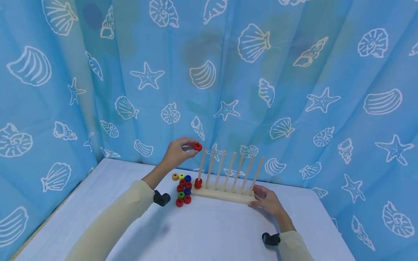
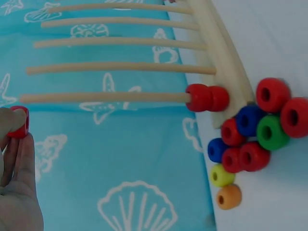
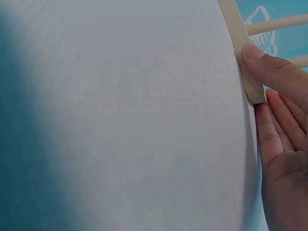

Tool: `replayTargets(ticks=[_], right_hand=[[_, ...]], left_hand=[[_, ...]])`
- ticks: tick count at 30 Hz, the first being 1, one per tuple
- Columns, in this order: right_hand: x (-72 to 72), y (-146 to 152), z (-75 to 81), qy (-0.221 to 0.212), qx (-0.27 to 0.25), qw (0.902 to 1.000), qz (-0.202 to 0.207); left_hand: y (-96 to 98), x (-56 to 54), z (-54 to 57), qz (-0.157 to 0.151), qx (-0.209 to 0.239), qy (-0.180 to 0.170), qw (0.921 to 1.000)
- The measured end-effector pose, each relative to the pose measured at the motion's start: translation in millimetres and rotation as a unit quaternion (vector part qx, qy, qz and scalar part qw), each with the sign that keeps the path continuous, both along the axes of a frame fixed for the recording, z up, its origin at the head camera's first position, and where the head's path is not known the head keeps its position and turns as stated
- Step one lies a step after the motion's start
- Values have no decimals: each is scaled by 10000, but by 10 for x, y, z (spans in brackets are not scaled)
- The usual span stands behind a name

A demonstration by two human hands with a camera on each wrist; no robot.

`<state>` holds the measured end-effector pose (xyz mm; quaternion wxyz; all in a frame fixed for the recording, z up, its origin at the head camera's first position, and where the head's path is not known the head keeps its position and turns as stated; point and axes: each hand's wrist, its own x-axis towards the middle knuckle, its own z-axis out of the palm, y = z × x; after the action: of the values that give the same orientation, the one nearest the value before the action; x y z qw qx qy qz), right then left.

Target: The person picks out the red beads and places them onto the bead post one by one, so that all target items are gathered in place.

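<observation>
Between thumb and fingertips my left hand (image 1: 176, 153) pinches a red bead (image 1: 197, 147), its hole visible, beside the top of the leftmost peg (image 1: 202, 163). The bead is apart from the peg tip in the left wrist view, where a bit of the left hand (image 2: 19, 192) shows at the edge. Two red beads (image 2: 208, 97) sit stacked at the bottom of that peg. My right hand (image 1: 269, 203) grips the right end of the wooden peg rack (image 1: 222, 195), thumb on the front of its base (image 3: 240, 38). The other upright pegs carry no beads.
Left of the rack lie several loose beads: red (image 1: 179, 202), green (image 1: 181, 195), blue (image 1: 187, 178), yellow (image 1: 181, 176) and orange (image 1: 175, 177). A white-covered table (image 1: 228, 232) lies below. A blue shell-patterned curtain (image 1: 209, 108) hangs close behind the rack.
</observation>
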<state>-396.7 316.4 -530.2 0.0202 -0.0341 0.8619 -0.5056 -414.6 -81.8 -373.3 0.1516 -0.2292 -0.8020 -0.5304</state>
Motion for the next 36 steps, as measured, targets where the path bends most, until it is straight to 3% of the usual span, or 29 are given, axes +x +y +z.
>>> replayTargets(ticks=[7, 19, 36], right_hand=[[16, -3, 13, -12, 52, 10000, 1], [20, -17, 23, -49, -37, 10000, -40], [48, -35, 81, -107, 90, 9999, 4]], left_hand=[[91, 10, 135, -199, 81, 155, 9996], [184, -6, 180, -176, -205, 282, 9992], [214, -40, 55, -32, -347, -103, 9993]])
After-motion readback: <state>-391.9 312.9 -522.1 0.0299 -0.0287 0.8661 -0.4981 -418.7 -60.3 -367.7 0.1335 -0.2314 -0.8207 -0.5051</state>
